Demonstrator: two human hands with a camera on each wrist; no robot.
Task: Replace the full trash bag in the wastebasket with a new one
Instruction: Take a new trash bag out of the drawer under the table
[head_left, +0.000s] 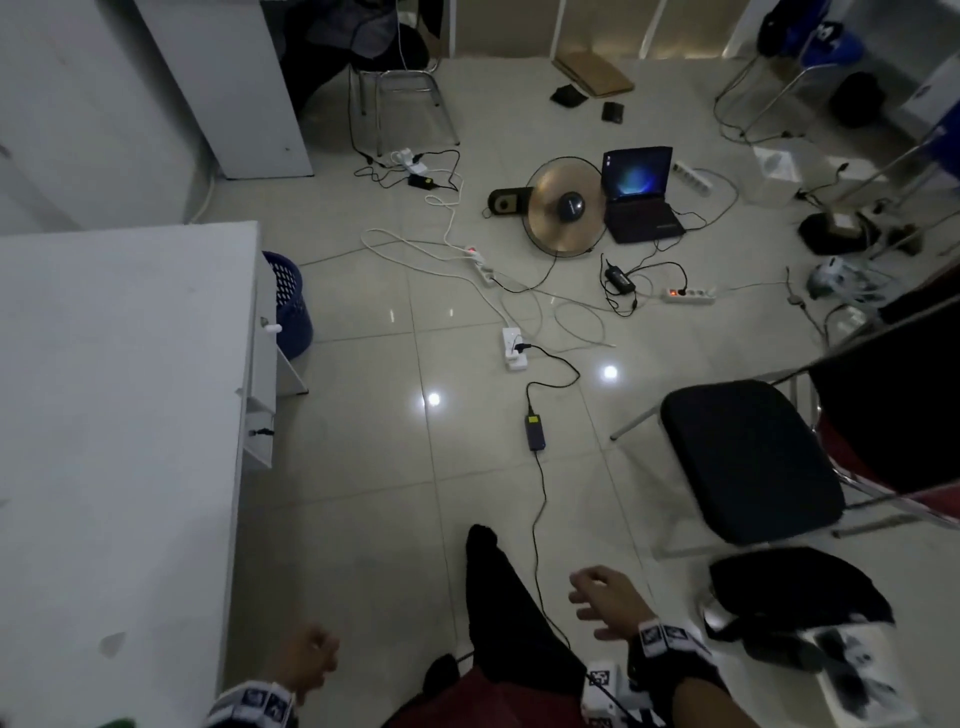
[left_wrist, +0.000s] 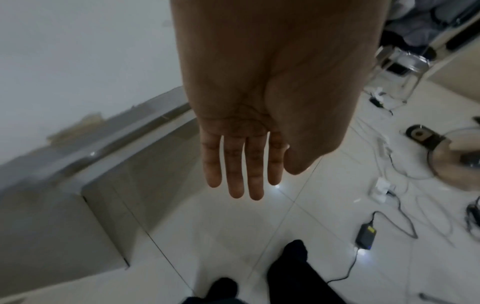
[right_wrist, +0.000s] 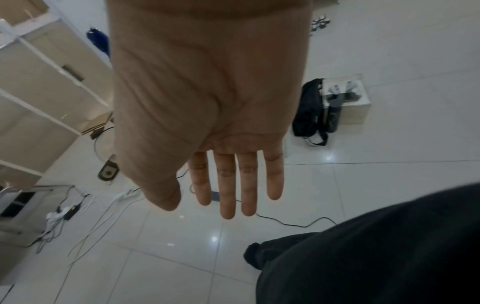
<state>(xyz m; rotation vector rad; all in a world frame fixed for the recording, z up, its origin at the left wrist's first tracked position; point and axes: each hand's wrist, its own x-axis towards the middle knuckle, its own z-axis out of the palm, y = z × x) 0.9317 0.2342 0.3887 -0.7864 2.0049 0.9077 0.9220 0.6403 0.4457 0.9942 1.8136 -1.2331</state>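
Left hand (left_wrist: 249, 127) and right hand (right_wrist: 207, 115) hang over the tiled floor (head_left: 415, 467), fingers straight, holding nothing. Farther off, the blue wastebasket (head_left: 291, 304) stands on the floor against the far end of the white counter (head_left: 119, 415).

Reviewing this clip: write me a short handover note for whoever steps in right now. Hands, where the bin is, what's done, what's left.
Left hand: open, fingers straight, holding nothing.
Right hand: open, holding nothing.
Blue wastebasket stands on the floor beyond the white desk, partly hidden by it; its contents cannot be seen. No new bag in view.
Done: nothing visible yet.
Left: walk to the basket past the floor cables, pull the full bag, fit a new one.
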